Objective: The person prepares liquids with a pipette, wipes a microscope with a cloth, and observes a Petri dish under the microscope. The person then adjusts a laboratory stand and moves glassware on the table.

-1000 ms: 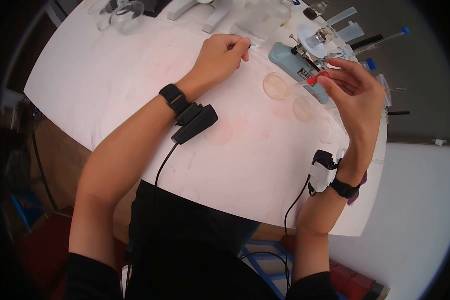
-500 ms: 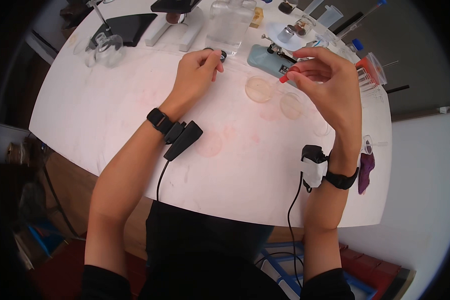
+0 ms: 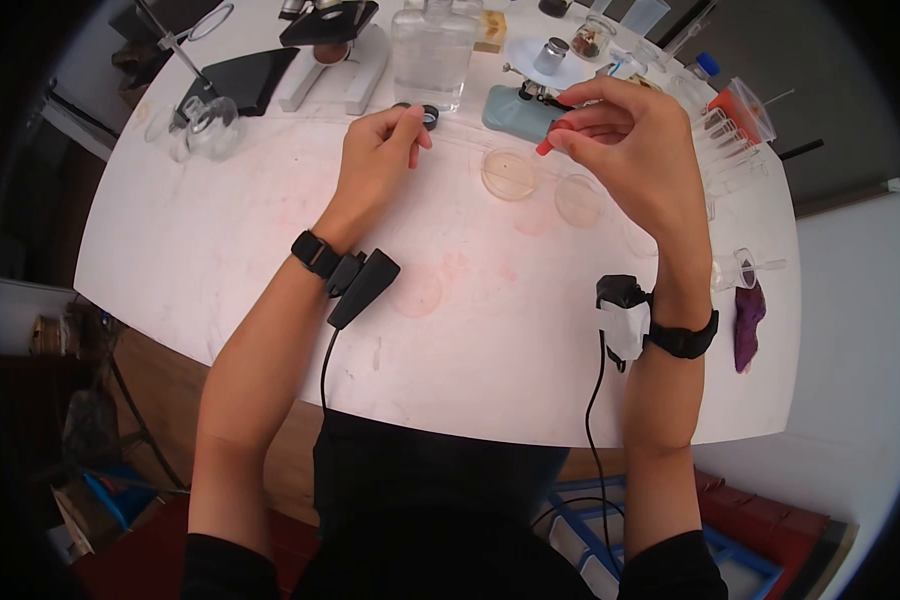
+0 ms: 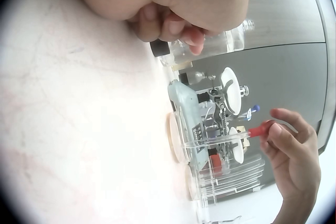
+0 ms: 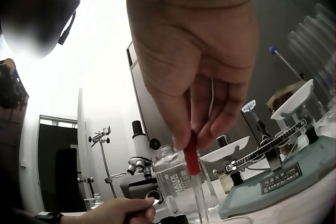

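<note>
My right hand (image 3: 635,150) pinches the red rubber bulb (image 5: 191,157) of a glass dropper between thumb and fingertips. The dropper's clear tube (image 4: 220,139) points down, its tip close over a petri dish (image 3: 508,175) with pale yellowish contents. A second petri dish (image 3: 578,200) sits just to the right. My left hand (image 3: 375,165) rests on the white table with loosely curled fingers and the thumb against the index finger. Beside its fingertips lies a round black cap (image 3: 429,117), partly behind the hand; it shows in the left wrist view near the fingers.
A large clear bottle (image 3: 433,60) stands behind the left hand. A balance (image 3: 515,112) stands behind the dishes. At the right are test tubes (image 3: 725,145) in a rack and a purple cloth (image 3: 748,325); at the left, a microscope (image 3: 335,50) and a glass flask (image 3: 213,125).
The head view has swung, shifting table items within the picture. The right hand keeps its pinch on the dropper by the dish; the left hand stays resting beside the black cap.
</note>
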Action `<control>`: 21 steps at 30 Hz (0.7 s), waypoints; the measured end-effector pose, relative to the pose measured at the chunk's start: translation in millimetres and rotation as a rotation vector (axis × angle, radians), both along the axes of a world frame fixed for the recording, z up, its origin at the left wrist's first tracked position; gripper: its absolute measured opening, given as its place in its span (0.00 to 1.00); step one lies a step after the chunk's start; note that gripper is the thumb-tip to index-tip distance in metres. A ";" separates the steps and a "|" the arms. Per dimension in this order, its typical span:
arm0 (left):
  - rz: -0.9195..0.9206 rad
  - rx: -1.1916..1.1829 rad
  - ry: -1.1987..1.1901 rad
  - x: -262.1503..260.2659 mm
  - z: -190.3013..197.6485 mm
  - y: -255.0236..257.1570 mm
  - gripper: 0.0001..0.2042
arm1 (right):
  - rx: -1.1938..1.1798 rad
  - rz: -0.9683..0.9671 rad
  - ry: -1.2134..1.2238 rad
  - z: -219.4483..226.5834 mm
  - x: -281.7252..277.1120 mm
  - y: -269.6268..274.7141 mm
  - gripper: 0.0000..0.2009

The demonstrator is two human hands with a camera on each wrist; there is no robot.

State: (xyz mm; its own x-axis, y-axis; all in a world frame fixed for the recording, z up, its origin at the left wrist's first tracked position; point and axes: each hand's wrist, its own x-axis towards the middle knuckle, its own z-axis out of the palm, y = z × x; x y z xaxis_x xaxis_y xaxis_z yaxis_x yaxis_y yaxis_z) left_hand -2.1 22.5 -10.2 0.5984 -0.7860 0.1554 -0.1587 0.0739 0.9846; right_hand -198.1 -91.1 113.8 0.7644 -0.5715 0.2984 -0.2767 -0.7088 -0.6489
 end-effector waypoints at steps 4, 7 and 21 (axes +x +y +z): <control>-0.001 -0.003 -0.011 -0.5 0.7 0.2 0.20 | -0.024 -0.014 -0.005 -0.8 -1.9 -1.3 0.13; -0.006 -0.005 -0.006 -0.7 1.5 -0.1 0.20 | -0.019 -0.029 0.025 -0.2 -0.6 0.1 0.13; 0.003 -0.004 0.003 -0.3 0.8 -2.1 0.19 | 0.002 -0.021 0.013 0.4 0.3 0.2 0.13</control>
